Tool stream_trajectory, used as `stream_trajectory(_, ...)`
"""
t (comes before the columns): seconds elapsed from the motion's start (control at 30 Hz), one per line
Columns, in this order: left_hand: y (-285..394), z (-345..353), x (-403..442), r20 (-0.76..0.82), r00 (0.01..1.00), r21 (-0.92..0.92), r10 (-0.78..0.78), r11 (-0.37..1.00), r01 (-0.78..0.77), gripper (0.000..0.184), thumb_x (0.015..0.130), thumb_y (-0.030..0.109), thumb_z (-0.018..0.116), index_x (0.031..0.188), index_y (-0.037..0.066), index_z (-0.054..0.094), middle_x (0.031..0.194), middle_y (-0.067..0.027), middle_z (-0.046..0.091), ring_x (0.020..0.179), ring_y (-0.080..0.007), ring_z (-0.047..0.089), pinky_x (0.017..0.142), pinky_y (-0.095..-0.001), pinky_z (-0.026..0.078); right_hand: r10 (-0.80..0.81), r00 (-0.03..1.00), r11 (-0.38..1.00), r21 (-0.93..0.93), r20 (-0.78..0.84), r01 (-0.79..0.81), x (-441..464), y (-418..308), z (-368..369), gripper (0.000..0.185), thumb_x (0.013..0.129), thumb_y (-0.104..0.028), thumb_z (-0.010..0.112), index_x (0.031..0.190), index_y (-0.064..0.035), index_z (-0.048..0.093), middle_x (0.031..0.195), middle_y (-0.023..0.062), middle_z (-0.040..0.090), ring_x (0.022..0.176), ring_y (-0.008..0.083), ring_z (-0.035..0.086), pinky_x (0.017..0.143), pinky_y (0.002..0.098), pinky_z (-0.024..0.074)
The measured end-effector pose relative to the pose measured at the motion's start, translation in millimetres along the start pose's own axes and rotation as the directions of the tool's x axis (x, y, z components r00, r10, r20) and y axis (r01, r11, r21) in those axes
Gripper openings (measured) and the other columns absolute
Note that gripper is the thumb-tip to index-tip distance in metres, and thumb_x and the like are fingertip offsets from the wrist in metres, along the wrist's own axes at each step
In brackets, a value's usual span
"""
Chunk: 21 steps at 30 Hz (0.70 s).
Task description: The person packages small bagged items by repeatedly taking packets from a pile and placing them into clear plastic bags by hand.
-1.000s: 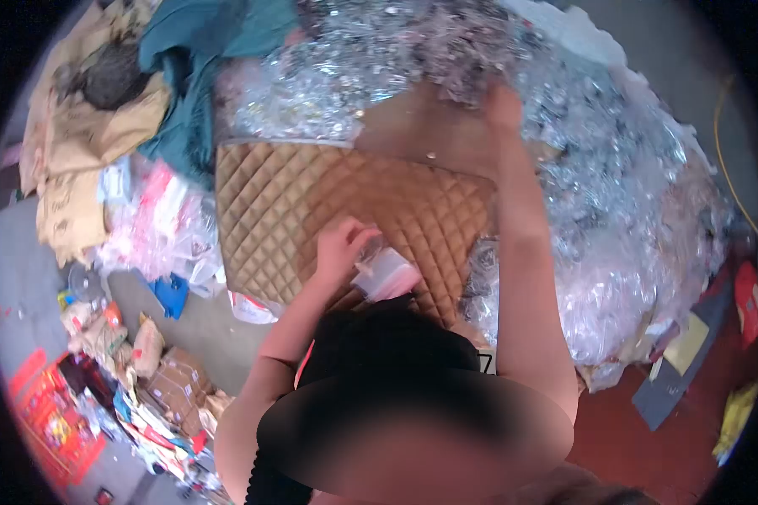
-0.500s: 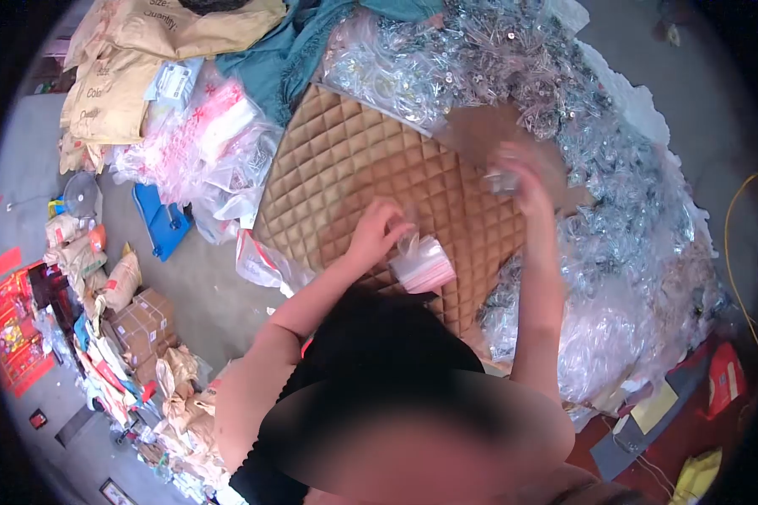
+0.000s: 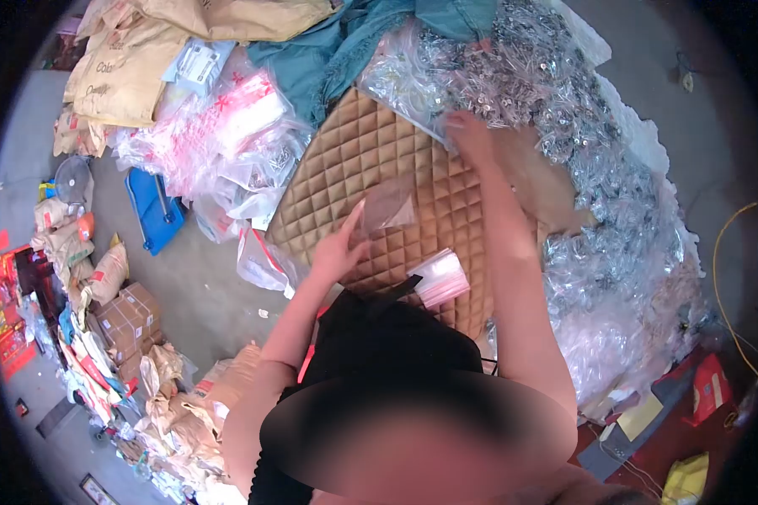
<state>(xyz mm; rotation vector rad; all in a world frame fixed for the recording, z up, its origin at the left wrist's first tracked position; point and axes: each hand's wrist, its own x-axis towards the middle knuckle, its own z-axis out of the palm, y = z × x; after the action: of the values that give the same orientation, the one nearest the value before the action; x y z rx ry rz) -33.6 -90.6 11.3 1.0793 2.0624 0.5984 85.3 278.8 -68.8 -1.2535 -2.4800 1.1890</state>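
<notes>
My left hand [image 3: 338, 251] is above the brown quilted mat [image 3: 320, 189], its index finger stretched along a small clear plastic bag [image 3: 389, 212]. The bag seems held at its left edge, though the exact grip is unclear. Nearer my body, a stack of small clear bags with pink edges [image 3: 443, 279] lies on the mat. My right hand [image 3: 470, 139] is at the mat's far right edge, beside a heap of clear bags with small metal pieces [image 3: 514, 93]. Motion smears its fingers, and I cannot make out anything in them.
Clear packets [image 3: 623, 244] spread down the right side. A brown patch [image 3: 539, 172] lies beside my right forearm. Pink-and-clear plastic bags [image 3: 244, 126], teal cloth [image 3: 312, 63] and brown paper sacks [image 3: 126, 76] are at the far left. A blue dustpan-like object [image 3: 153, 212] lies on the floor.
My left hand has moved left and slightly toward me, with the small bag now spread to its right. My right hand has swung left and away from me to the mat's far edge.
</notes>
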Motion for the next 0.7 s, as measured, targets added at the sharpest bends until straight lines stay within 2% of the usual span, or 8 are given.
stream_trajectory(0.1,-20,14,16,-0.104,0.984,0.125,0.145,0.983,-0.132,0.058,0.084,0.012,0.065,0.139,0.021,0.049,0.092,-0.0133,0.063,0.086,-0.0355,0.063,0.073,-0.042,0.052,0.198,0.98,0.535,0.836,0.015,-0.121,-55,25,-7,0.045,0.084,-0.014,0.072,0.125,-0.0043,0.056,0.11,0.0051,0.065,0.096,0.0171,0.063,0.082,0.0292,0.0508)
stream_trajectory(0.13,-19,17,23,-0.141,0.951,0.144,0.275,0.956,-0.255,0.046,0.084,0.01,0.065,0.129,0.017,0.056,0.091,-0.0135,0.062,0.084,-0.0358,0.062,0.072,-0.0414,0.052,0.239,0.965,0.286,0.942,0.109,-0.178,-87,13,-21,0.044,0.084,-0.011,0.072,0.125,-0.0042,0.056,0.107,0.002,0.065,0.094,0.0143,0.063,0.08,0.0279,0.0508)
stream_trajectory(0.23,22,24,40,-0.08,0.919,0.073,0.386,0.922,-0.381,0.017,0.084,0.011,0.061,0.097,0.011,0.071,0.099,-0.0133,0.062,0.098,-0.0318,0.061,0.081,-0.0401,0.051,0.311,0.945,0.182,0.969,0.104,-0.166,-167,-32,-33,0.041,0.084,-0.01,0.072,0.122,-0.0059,0.058,0.106,0.0019,0.066,0.091,0.0132,0.063,0.079,0.0279,0.051)
stream_trajectory(0.37,69,44,43,-0.097,0.686,0.024,0.721,0.69,-0.723,0.017,0.079,0.008,0.065,0.095,0.011,0.071,0.114,-0.0119,0.059,0.11,-0.0325,0.055,0.092,-0.0399,0.047,0.246,0.967,0.226,0.967,0.064,-0.121,-237,-48,-22,0.034,0.084,-0.012,0.071,0.117,-0.0072,0.063,0.102,0.0018,0.067,0.09,0.0143,0.064,0.081,0.0281,0.0503)
stream_trajectory(0.47,92,40,23,-0.06,0.586,-0.037,0.808,0.585,-0.81,0.018,0.075,0.006,0.067,0.092,0.011,0.072,0.121,-0.0124,0.057,0.114,-0.0338,0.052,0.094,-0.0412,0.046,0.057,0.991,0.942,0.322,0.124,-0.095,-284,-63,-30,0.027,0.082,-0.012,0.07,0.107,-0.0046,0.067,0.094,0.0057,0.07,0.087,0.016,0.065,0.078,0.0292,0.0504)
stream_trajectory(0.57,89,44,6,0.087,0.529,-0.038,0.844,0.534,-0.845,0.018,0.074,0.007,0.067,0.09,0.011,0.072,0.124,-0.0137,0.056,0.116,-0.0347,0.051,0.096,-0.0414,0.045,0.068,0.971,0.985,0.14,0.229,-0.102,-317,-77,-48,0.03,0.082,-0.012,0.07,0.11,-0.0024,0.066,0.099,0.0082,0.07,0.091,0.0166,0.065,0.079,0.0312,0.0508)
stream_trajectory(0.63,84,49,1,0.164,0.486,-0.043,0.858,0.499,-0.866,0.018,0.073,0.007,0.068,0.091,0.012,0.073,0.124,-0.0147,0.056,0.118,-0.0354,0.049,0.097,-0.0413,0.045,0.005,0.983,0.87,0.483,0.186,-0.095,-328,-70,-51,0.033,0.084,-0.015,0.069,0.114,-0.003,0.063,0.105,0.0061,0.067,0.097,0.0139,0.061,0.083,0.0307,0.049)
stream_trajectory(0.7,83,56,-3,0.201,0.48,-0.097,0.854,0.505,-0.858,0.019,0.075,0.008,0.068,0.092,0.013,0.073,0.126,-0.0157,0.054,0.12,-0.0371,0.048,0.099,-0.0418,0.044,0.158,0.987,0.497,0.865,-0.015,-0.067,-335,-67,-49,0.037,0.086,-0.016,0.069,0.119,-0.0074,0.057,0.108,0.001,0.062,0.1,0.0112,0.058,0.084,0.0277,0.0475)
